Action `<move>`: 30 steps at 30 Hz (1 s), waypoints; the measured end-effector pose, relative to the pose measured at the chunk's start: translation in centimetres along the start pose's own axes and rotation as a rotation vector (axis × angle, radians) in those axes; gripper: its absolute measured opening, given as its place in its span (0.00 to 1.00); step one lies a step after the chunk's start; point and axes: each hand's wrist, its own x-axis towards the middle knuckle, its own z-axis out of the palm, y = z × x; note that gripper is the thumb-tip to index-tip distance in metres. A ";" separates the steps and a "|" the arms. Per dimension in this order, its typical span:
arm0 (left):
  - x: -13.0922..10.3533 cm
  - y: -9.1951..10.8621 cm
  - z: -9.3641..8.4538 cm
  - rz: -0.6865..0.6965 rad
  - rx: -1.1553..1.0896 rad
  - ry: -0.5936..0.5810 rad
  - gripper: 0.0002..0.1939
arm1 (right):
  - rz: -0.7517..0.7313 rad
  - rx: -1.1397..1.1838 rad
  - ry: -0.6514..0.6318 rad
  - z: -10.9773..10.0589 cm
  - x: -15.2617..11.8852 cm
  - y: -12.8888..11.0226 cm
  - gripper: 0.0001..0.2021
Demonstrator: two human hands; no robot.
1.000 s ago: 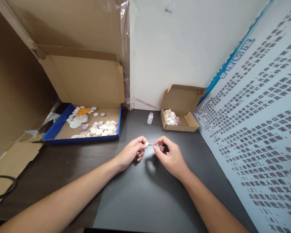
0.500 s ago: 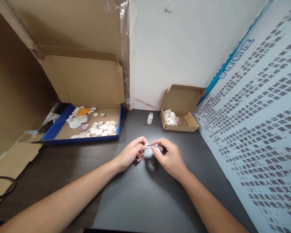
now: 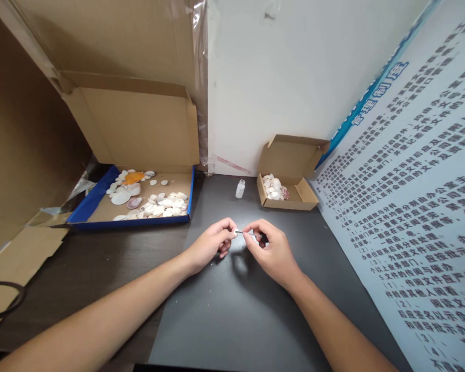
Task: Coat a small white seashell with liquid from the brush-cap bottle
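Note:
My left hand (image 3: 211, 244) pinches a small white shell (image 3: 235, 231) between thumb and forefinger, just above the dark mat (image 3: 236, 310). My right hand (image 3: 271, 248) holds a thin brush (image 3: 245, 233) with a dark handle, its tip touching the shell. The two hands nearly meet at the middle of the mat. A small clear glass bottle (image 3: 239, 188) stands open behind them, near the wall.
A blue-edged cardboard tray (image 3: 101, 219) at the left holds several white shells and an orange one. A small open cardboard box (image 3: 290, 199) with shells sits at the back right. A printed poster (image 3: 418, 217) leans along the right side. Cardboard walls stand at the left.
My right hand has shifted slightly left, bringing the brush tip onto the shell. My left hand has barely moved.

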 end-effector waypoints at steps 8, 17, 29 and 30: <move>-0.1 0.1 0.1 0.003 0.000 0.004 0.07 | -0.016 0.006 0.022 0.0 0.2 0.0 0.03; -0.1 0.1 0.2 -0.005 -0.003 0.011 0.06 | 0.029 0.009 0.031 0.0 0.1 0.0 0.01; 0.0 0.0 0.0 -0.002 0.007 -0.012 0.05 | -0.021 0.048 0.081 0.0 0.0 0.2 0.04; 0.0 0.0 0.0 -0.003 0.010 -0.010 0.05 | -0.020 0.052 0.083 0.0 0.0 0.2 0.04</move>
